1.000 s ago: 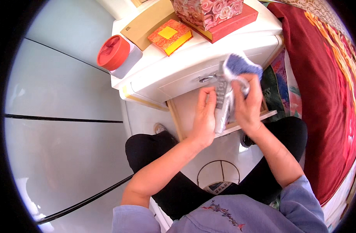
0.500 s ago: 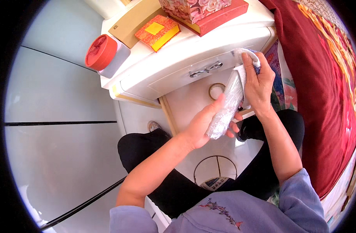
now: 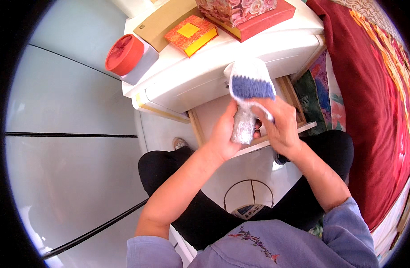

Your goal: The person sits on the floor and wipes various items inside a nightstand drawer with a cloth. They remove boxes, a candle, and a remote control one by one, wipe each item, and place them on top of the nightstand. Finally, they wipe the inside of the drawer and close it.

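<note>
Over the open drawer (image 3: 308, 127), my left hand (image 3: 224, 129) is wrapped round a narrow bundle (image 3: 243, 130) in crinkled clear plastic, its lower end sticking out below. A white cloth with a blue knitted band (image 3: 252, 88) covers the bundle's upper part and stands up above both hands. My right hand (image 3: 280, 125) grips the cloth's lower edge at the bundle, its fingers partly hidden behind it. What lies inside the plastic and cloth cannot be made out.
On the white cabinet (image 3: 178, 96) stand a red-lidded round box (image 3: 124, 54), an orange and yellow box (image 3: 191, 35) and a floral box (image 3: 240, 11) on a red one. A bed with a dark red cover (image 3: 370, 111) is at right. A wire-rimmed bin (image 3: 249, 181) sits between my knees.
The bundle has swung more upright and moved up and left. My right hand has come down from the cloth's top to its lower edge; the blue band now faces me, and the tape roll is hidden.
</note>
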`<control>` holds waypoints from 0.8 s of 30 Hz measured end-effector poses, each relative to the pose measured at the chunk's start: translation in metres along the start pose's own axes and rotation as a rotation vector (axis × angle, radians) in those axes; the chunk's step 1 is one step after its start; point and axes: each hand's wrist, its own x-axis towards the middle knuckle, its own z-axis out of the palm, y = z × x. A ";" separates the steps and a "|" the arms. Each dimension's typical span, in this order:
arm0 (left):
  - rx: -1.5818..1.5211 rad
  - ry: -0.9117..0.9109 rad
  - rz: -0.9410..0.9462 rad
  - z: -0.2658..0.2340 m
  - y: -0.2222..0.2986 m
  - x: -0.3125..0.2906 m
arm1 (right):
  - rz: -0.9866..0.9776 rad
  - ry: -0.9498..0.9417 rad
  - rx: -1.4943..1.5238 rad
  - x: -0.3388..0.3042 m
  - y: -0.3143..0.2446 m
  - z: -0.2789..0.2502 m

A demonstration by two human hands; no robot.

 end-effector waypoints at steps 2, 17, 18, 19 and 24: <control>0.040 0.092 0.106 0.001 -0.001 -0.004 | -0.175 -0.019 -0.049 -0.013 -0.004 0.005; 0.129 -0.089 -0.101 0.017 -0.015 0.002 | 0.267 0.340 -0.097 0.016 0.038 -0.014; 0.147 -0.081 -0.081 0.019 -0.016 0.003 | 0.382 0.362 0.064 0.017 0.041 -0.018; 0.166 -0.062 -0.058 0.018 -0.015 0.003 | 0.412 0.358 0.197 0.017 0.041 -0.016; 0.517 0.186 0.197 0.017 -0.016 0.001 | 0.503 0.266 0.359 0.005 0.029 -0.001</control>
